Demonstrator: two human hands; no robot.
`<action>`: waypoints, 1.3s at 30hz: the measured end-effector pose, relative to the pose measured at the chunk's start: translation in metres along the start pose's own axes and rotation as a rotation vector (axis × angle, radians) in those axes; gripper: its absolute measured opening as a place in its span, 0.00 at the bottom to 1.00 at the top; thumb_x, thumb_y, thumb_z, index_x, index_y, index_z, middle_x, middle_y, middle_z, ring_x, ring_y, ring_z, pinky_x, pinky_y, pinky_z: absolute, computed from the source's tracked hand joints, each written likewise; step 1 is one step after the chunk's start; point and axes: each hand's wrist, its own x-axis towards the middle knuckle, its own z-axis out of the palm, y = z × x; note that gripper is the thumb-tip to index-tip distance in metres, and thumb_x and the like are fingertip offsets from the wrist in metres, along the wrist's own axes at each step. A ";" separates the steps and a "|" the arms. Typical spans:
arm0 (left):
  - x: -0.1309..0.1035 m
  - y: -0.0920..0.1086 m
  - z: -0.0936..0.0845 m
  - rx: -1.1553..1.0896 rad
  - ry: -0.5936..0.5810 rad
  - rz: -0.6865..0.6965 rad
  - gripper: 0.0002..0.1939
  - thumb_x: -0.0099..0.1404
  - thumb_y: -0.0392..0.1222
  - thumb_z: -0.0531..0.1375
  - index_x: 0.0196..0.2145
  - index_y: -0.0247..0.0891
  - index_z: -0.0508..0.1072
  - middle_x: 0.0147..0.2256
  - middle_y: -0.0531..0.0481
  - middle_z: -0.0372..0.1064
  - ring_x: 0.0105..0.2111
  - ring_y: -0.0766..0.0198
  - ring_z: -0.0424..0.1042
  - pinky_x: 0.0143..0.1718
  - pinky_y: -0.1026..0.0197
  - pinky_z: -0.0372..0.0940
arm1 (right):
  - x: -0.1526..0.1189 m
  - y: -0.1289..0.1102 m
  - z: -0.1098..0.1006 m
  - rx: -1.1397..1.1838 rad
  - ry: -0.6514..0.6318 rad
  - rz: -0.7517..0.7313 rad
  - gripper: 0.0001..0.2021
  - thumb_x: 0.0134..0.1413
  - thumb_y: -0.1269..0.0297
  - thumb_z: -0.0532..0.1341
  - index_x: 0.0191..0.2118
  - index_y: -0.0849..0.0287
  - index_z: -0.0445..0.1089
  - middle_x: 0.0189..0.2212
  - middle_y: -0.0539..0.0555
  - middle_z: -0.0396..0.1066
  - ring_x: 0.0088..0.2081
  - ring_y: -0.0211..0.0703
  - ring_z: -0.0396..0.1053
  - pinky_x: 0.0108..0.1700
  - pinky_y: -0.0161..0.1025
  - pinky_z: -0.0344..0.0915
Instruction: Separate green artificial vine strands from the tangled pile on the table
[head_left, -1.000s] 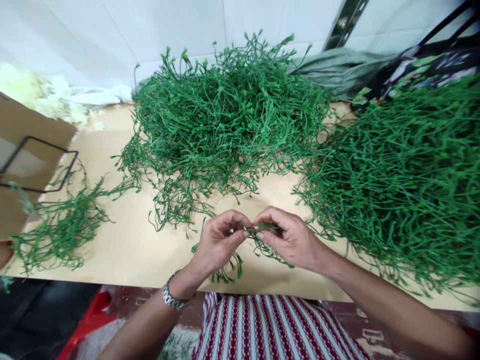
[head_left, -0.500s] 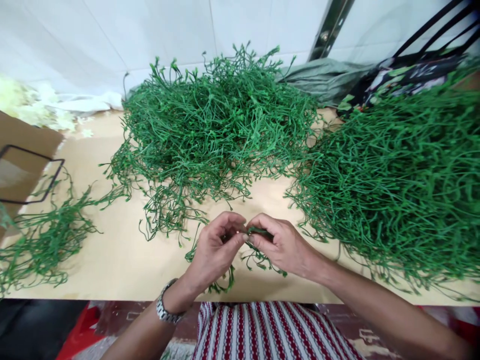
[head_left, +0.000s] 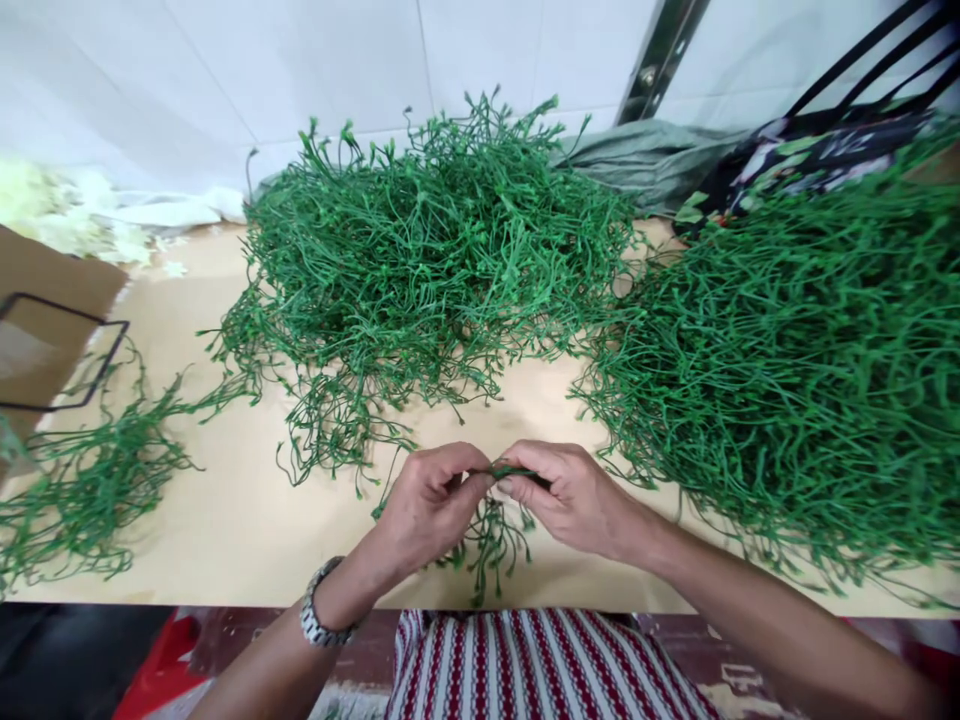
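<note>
Near the table's front edge my two hands meet, thumb and fingertips pinched together. My left hand [head_left: 435,500], with a metal watch [head_left: 321,600] on its wrist, grips one end of a few green plastic stems [head_left: 499,545]. Close beside it my right hand [head_left: 574,495] pinches the same stems, which pass between the fingertips. Their budded ends hang below the hands over the table. Part of the stems is hidden behind the fingers of both hands.
A big heap of green stems [head_left: 435,240] lies behind my hands, another [head_left: 795,370] fills the right. A smaller pile [head_left: 97,480] lies at left by a cardboard box [head_left: 52,260] and black wire frame [head_left: 112,350]. Pale flowers [head_left: 97,220] sit back left; a tiled wall [head_left: 337,60] stands behind.
The stems between my fingers have turned, and their budded ends now hang down in the middle below my hands. Both hands have shifted only slightly; the piles are unchanged.
</note>
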 end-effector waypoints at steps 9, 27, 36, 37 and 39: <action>0.001 0.006 -0.008 0.273 -0.237 0.104 0.07 0.58 0.32 0.52 0.25 0.34 0.68 0.19 0.54 0.62 0.20 0.71 0.59 0.22 0.68 0.52 | 0.004 -0.001 -0.013 -0.320 -0.238 -0.140 0.08 0.56 0.71 0.52 0.27 0.62 0.61 0.22 0.49 0.59 0.24 0.34 0.56 0.27 0.34 0.50; -0.007 -0.016 0.010 -0.513 0.134 0.045 0.15 0.57 0.49 0.58 0.22 0.35 0.69 0.18 0.52 0.60 0.20 0.68 0.59 0.22 0.64 0.55 | 0.019 0.016 0.010 0.701 -0.177 -0.029 0.20 0.53 0.46 0.54 0.25 0.61 0.61 0.19 0.46 0.56 0.21 0.31 0.53 0.23 0.31 0.51; 0.003 -0.002 -0.022 0.038 -0.218 0.159 0.14 0.60 0.39 0.56 0.18 0.34 0.61 0.16 0.56 0.53 0.18 0.72 0.53 0.21 0.67 0.48 | 0.022 0.005 -0.008 0.012 -0.219 -0.223 0.13 0.57 0.67 0.50 0.22 0.60 0.53 0.17 0.45 0.48 0.21 0.31 0.48 0.23 0.32 0.45; 0.004 -0.003 -0.023 0.078 -0.246 0.188 0.15 0.60 0.38 0.55 0.17 0.34 0.60 0.16 0.56 0.53 0.18 0.72 0.53 0.21 0.67 0.49 | 0.023 0.005 -0.009 -0.044 -0.230 -0.250 0.12 0.56 0.68 0.50 0.22 0.60 0.53 0.18 0.45 0.48 0.21 0.31 0.48 0.24 0.32 0.45; 0.006 -0.005 -0.022 0.112 -0.300 0.266 0.16 0.61 0.36 0.53 0.16 0.34 0.60 0.16 0.55 0.55 0.19 0.71 0.56 0.23 0.66 0.51 | 0.024 0.004 -0.011 -0.123 -0.265 -0.307 0.11 0.56 0.70 0.50 0.23 0.60 0.54 0.19 0.46 0.51 0.22 0.32 0.50 0.26 0.32 0.47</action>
